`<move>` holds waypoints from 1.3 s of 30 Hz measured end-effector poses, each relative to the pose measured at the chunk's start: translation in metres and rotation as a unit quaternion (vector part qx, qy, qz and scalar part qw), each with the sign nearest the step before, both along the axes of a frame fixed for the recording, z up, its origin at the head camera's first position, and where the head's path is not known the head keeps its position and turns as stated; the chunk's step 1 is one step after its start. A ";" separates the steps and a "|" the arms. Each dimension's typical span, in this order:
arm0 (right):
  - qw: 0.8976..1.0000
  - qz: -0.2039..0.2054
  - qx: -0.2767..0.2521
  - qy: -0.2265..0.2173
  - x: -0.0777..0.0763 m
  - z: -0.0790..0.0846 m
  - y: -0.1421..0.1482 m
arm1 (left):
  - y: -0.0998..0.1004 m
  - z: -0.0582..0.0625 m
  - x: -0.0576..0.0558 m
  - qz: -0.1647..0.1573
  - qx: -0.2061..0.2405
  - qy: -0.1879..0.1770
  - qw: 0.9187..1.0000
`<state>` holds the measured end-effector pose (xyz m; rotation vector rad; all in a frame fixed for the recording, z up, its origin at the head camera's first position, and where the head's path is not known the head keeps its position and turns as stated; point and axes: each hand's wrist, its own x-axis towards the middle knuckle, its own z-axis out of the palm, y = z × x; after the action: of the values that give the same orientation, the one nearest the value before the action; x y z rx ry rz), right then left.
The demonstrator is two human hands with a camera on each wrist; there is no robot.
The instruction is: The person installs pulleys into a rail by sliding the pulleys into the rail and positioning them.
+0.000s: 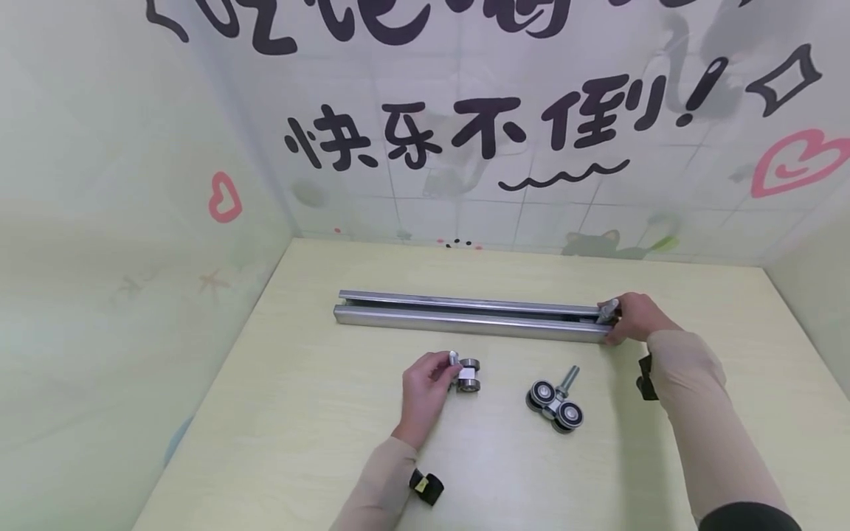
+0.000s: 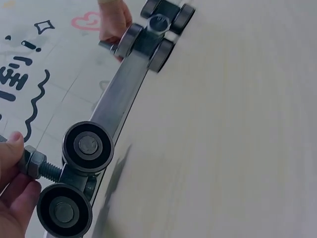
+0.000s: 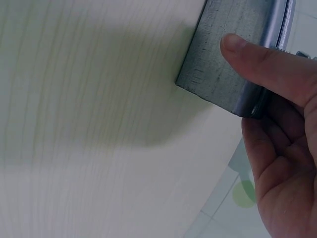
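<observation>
My left hand point(image 1: 423, 387) pinches the bolt of a wheeled roller trolley point(image 1: 468, 375) between thumb and fingers, in front of a metal C-channel track point(image 1: 465, 323). In the left wrist view, the held trolley's wheels point(image 2: 88, 145) and the hex nut point(image 2: 34, 162) on its threaded bolt show up close. At the track's right end, my right hand point(image 1: 637, 317) grips the channel, its thumb lying on the metal side in the right wrist view. A bolt point(image 1: 607, 311) sticks up from the slot there; what it joins inside the channel is hidden.
A second roller trolley point(image 1: 556, 407) lies on the pale wood-grain table point(image 1: 305, 442) between the two forearms, its bolt pointing up and right. Behind the table stands a wall point(image 1: 458, 214) with printed lettering, and side walls close in at left and right.
</observation>
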<state>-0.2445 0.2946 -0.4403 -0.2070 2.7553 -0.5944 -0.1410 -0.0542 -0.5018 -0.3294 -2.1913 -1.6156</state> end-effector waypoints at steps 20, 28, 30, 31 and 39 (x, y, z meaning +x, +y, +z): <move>1.000 0.003 0.001 0.002 0.000 0.002 -0.001 | -0.052 0.017 -0.018 0.076 0.038 -0.063 0.994; 1.000 0.007 0.006 -0.006 0.001 0.002 -0.002 | -0.073 0.019 -0.020 0.102 0.047 -0.071 0.991; 1.000 0.005 0.007 -0.007 0.001 0.003 -0.002 | -0.078 0.019 -0.020 0.105 0.054 -0.070 0.990; 1.000 0.005 0.008 -0.007 0.001 0.003 -0.003 | -0.080 0.019 -0.021 0.109 0.057 -0.069 0.990; 1.000 0.006 0.014 -0.004 0.001 0.003 -0.004 | -0.099 0.018 -0.024 0.131 0.075 -0.093 0.984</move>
<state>-0.2434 0.2911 -0.4375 -0.2143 2.7504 -0.5514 -0.1652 -0.1528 -0.4834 0.1530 -2.1198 -1.7050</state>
